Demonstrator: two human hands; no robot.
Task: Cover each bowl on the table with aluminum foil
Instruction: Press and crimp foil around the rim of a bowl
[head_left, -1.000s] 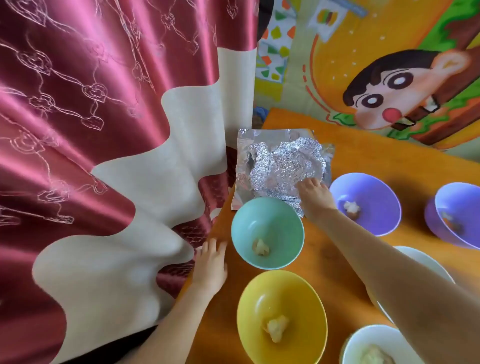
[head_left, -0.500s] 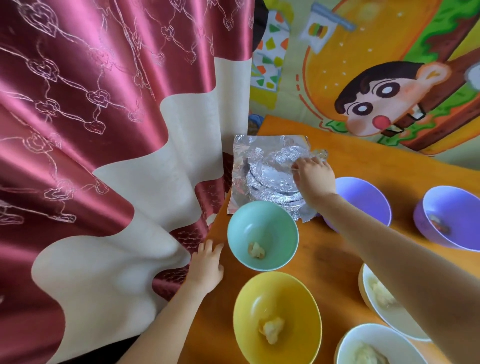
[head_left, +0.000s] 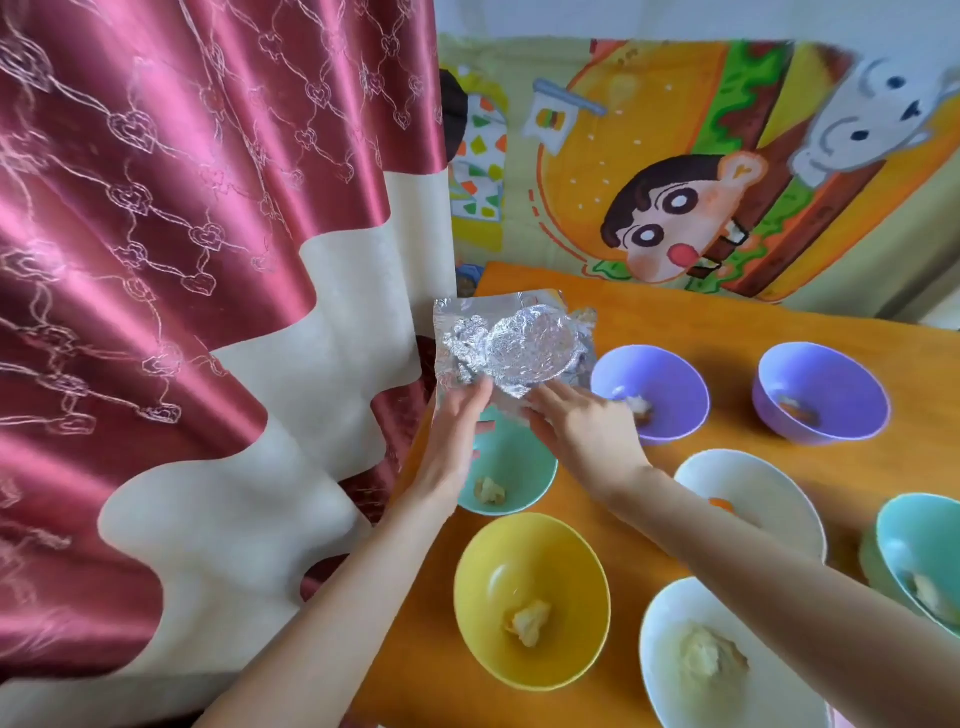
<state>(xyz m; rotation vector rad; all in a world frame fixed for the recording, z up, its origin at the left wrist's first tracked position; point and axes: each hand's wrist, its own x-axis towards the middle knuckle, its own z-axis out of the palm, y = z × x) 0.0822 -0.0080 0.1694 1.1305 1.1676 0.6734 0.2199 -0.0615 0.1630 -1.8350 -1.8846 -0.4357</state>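
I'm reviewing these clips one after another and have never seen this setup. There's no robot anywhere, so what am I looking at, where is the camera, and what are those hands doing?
There is no machine here: a person works with bare hands, and the single wide-angle camera sits on their head, looking forward and down. That is why both forearms reach in from the bottom edge.

On the orange table stand open bowls, each with a bit of food: a teal bowl nearest the hands, a yellow bowl, two purple bowls, two white bowls, and another teal one at the right edge. None is covered yet.

The left hand and right hand both touch the near edge of crumpled aluminum foil, apparently taking hold of it above the teal bowl. A red and cream curtain hangs on the left.
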